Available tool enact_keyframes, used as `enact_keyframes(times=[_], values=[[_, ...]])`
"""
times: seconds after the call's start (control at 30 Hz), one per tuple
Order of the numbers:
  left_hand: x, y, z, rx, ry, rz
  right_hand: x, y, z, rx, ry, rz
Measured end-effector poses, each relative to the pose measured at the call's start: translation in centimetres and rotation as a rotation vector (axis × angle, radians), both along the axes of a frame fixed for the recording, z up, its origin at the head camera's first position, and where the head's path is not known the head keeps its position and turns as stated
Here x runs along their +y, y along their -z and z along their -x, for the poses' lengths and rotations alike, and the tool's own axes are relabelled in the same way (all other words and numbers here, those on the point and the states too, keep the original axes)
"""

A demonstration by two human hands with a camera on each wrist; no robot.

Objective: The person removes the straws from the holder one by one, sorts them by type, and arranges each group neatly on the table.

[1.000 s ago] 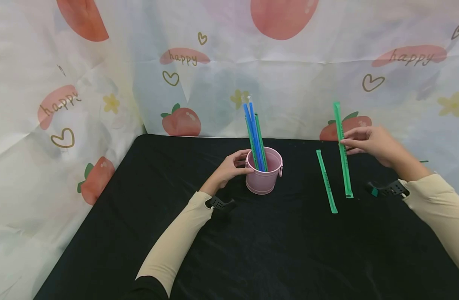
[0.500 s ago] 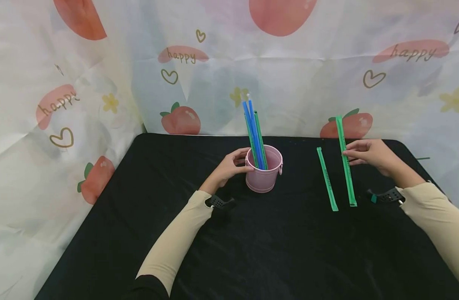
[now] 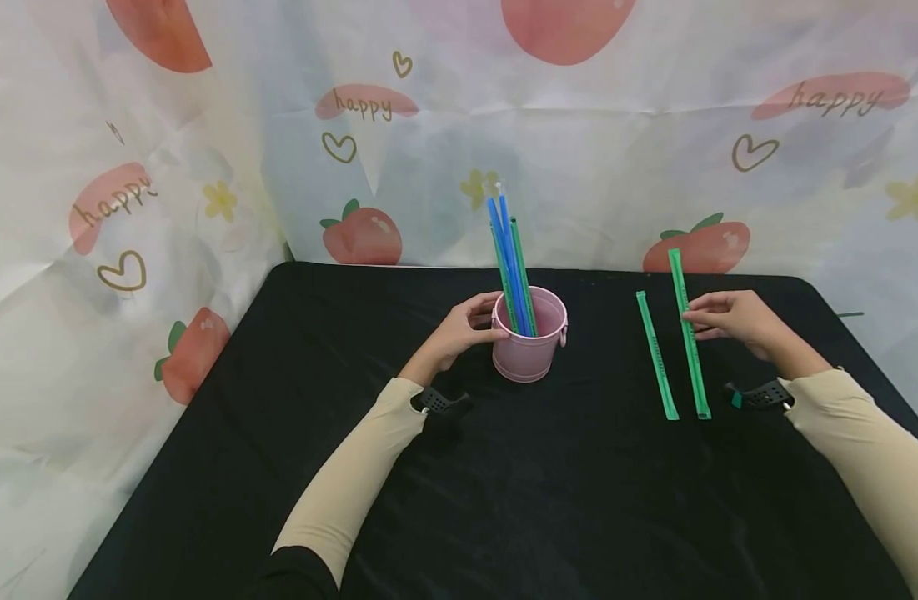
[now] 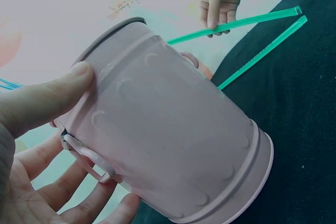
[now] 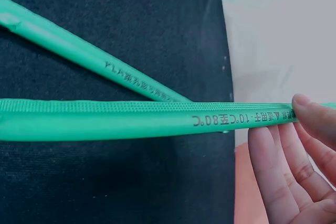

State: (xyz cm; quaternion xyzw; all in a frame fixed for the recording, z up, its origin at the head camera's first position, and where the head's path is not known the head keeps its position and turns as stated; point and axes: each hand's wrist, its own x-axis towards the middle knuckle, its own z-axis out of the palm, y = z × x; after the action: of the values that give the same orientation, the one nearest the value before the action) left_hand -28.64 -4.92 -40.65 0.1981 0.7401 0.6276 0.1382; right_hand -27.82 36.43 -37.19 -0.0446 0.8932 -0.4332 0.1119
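Note:
A small pink bucket stands on the black tabletop, with several blue straws and green wrapped straws leaning upright inside. My left hand holds it at the left, thumb at the rim and fingers by the side handle. On the right, my right hand pinches a green paper-wrapped straw between thumb and fingertips. Printed characters run along its wrapper in the right wrist view. Another green wrapped straw lies on the table just left of the held one.
A black cloth covers the table. Behind it and on the left hangs a pale curtain with peach prints. Dark straps sit on both wrists. A thin green line shows past the table's right edge.
My right hand has come down toward the table with the green wrapped straw. My left hand stays at the bucket, and the head view has shifted slightly.

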Motion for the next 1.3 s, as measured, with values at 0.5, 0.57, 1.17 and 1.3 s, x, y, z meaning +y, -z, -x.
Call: enact_keyframes(times=[0.5, 0.57, 1.17, 1.3], values=[[0.0, 0.0, 0.0, 0.000, -0.008, 0.013, 0.8, 1.9, 0.8, -0.048, 0.005, -0.006], [0.0, 0.0, -0.1, 0.001, -0.009, 0.016, 0.8, 2.1, 0.9, -0.052, 0.014, -0.001], [0.0, -0.2, -0.1, -0.005, -0.006, 0.007, 1.2, 3.9, 1.5, -0.076, 0.025, -0.008], [0.0, -0.2, -0.1, -0.001, -0.005, 0.007, 1.2, 4.3, 1.6, -0.084, 0.026, -0.008]])
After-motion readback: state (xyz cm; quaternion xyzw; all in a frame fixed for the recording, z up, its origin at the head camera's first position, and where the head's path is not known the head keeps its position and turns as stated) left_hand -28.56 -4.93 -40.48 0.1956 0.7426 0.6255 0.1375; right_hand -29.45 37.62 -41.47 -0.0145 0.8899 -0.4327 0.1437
